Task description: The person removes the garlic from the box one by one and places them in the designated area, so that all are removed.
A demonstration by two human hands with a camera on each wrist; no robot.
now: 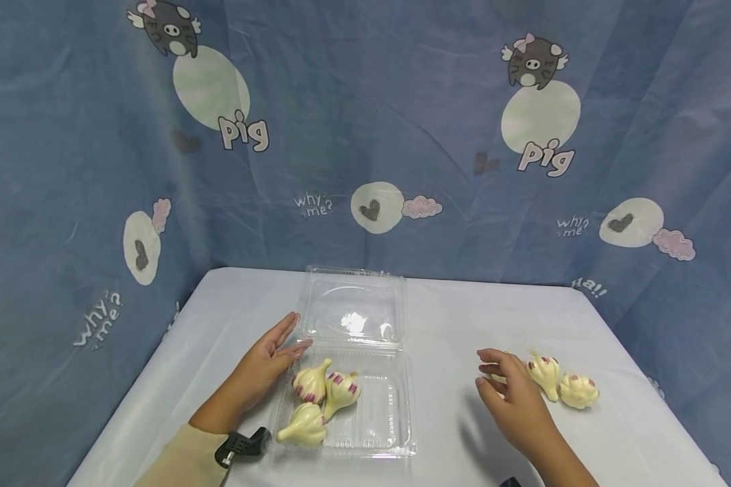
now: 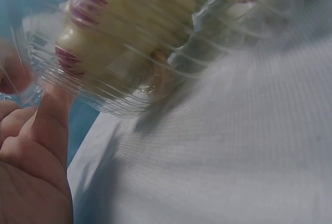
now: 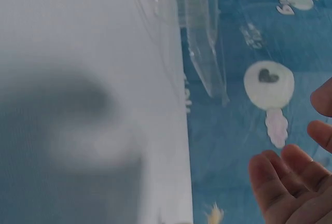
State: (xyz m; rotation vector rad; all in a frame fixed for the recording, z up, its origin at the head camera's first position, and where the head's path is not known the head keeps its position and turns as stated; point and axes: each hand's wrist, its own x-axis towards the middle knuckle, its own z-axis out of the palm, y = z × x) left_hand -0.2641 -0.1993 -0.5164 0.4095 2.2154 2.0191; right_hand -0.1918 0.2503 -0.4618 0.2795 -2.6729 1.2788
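A clear plastic clamshell box (image 1: 382,406) lies open on the table, its lid (image 1: 353,308) folded back. Three garlic bulbs with purple streaks, one of them a front garlic bulb (image 1: 304,426), sit in the left half of its base. My left hand (image 1: 262,368) touches the box's left rear edge with extended fingers; in the left wrist view a finger (image 2: 52,112) meets the plastic wall. My right hand (image 1: 514,402) is above the table, fingers loosely bent around nothing. Beside it lie a garlic bulb (image 1: 545,374) and a rounder garlic bulb (image 1: 579,391); another is mostly hidden behind the hand.
A white cloth (image 1: 451,311) covers the table. Behind and at the sides hangs a blue curtain (image 1: 341,135) with pig prints. A black wrist strap (image 1: 240,446) is on the left wrist.
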